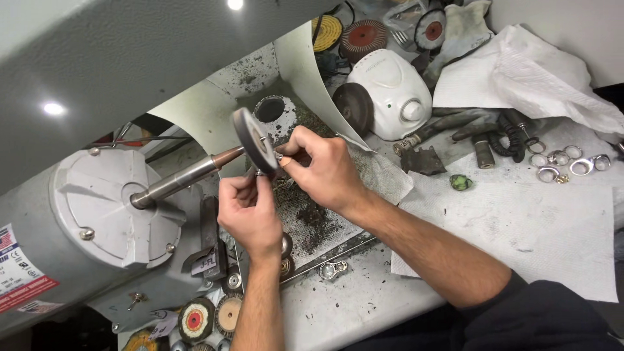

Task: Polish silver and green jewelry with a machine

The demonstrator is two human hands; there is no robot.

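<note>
Nearest the camera, the dark sleeve [546, 318] of the right arm crosses the lower right corner over a white paper towel [539, 227] spread on the bench. At the bottom left lie several small buffing wheels [195, 320], and a silver ring [333, 269] rests on the bench near the tray edge. The left hand [250, 211] rises from below, its fingers closed around a small metal piece [260, 173] held right at the underside of the grey polishing wheel [255, 140]. The right hand [322, 166] comes in from the right, thumb and fingertips pinched on the same piece against the wheel's face; what the piece is cannot be told. The wheel sits on a tapered spindle [188, 175] running out of the grey motor [84, 214] at left. Under the hands is a mesh tray [305, 221] covered in dark grit. Farther off lie a green stone [461, 182], a cluster of silver rings [562, 162], a white control unit [390, 91] and a crumpled cloth [533, 78].
</note>
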